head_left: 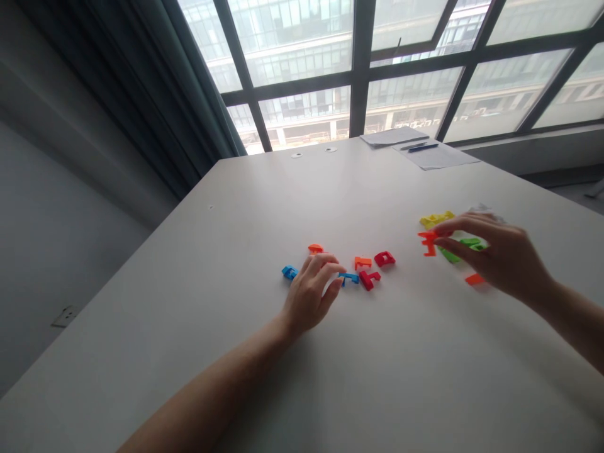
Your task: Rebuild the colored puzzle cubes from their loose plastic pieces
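My right hand (pixel 500 251) is raised on the right, pinching a small orange-red plastic piece with prongs (pixel 429 244) between thumb and fingertips. Behind it sit yellow pieces (pixel 436 219), green pieces (pixel 450 255) and an orange piece (pixel 474 279). My left hand (pixel 314 289) hovers low over the middle group, fingers curved and thumb apart. At its fingertips is a blue piece (pixel 350 278); whether they touch cannot be told. Another blue piece (pixel 289 272) and an orange piece (pixel 315 248) are partly hidden by this hand. Red pieces (pixel 384 258) and an orange bracket-shaped piece (pixel 363 262) lie to its right.
The white table (pixel 212 352) stretches to a large window. Papers (pixel 394 136) and a dark blue pen (pixel 423 148) lie at its far right. Something whitish (pixel 481 209) lies behind my right hand. A dark curtain (pixel 189 94) hangs at the left, above a wall socket (pixel 65 316).
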A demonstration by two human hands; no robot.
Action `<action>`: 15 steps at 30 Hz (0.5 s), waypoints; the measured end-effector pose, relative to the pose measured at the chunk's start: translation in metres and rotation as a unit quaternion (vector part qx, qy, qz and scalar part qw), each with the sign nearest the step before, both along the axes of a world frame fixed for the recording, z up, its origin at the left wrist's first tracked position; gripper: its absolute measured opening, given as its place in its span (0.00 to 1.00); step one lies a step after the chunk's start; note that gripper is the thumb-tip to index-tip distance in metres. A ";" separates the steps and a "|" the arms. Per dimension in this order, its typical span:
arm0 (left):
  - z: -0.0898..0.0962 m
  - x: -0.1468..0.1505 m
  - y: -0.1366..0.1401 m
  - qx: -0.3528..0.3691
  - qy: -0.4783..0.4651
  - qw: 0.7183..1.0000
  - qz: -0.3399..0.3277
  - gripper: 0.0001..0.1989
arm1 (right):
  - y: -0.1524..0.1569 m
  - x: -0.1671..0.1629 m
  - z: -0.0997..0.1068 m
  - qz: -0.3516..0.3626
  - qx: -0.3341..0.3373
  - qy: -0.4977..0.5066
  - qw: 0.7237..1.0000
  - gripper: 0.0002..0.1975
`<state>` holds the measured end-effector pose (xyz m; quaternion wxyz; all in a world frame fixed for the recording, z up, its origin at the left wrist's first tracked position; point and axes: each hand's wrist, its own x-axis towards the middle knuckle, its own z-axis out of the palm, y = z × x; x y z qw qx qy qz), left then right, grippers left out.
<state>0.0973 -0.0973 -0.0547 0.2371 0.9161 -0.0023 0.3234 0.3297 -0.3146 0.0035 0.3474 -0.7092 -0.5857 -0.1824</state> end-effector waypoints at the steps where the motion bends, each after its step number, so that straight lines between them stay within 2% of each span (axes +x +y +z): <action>1: 0.000 0.000 0.000 0.000 0.000 1.000 -0.002 0.08 | -0.013 0.011 0.003 0.004 -0.010 -0.021 1.000 0.07; 4: 0.000 0.001 0.000 0.001 0.000 1.000 -0.006 0.08 | -0.054 0.046 0.006 0.028 -0.081 -0.082 0.993 0.11; 8: 0.001 0.001 -0.001 0.002 0.001 1.000 -0.007 0.07 | -0.098 0.080 -0.003 0.045 -0.149 -0.154 0.976 0.15; 11: 0.000 0.002 0.000 0.002 0.002 1.000 -0.005 0.08 | -0.115 0.083 -0.016 0.058 -0.197 -0.151 0.967 0.14; 15: 0.000 0.001 0.000 -0.002 0.004 1.000 -0.005 0.08 | -0.120 0.066 -0.034 0.066 -0.237 -0.127 0.961 0.13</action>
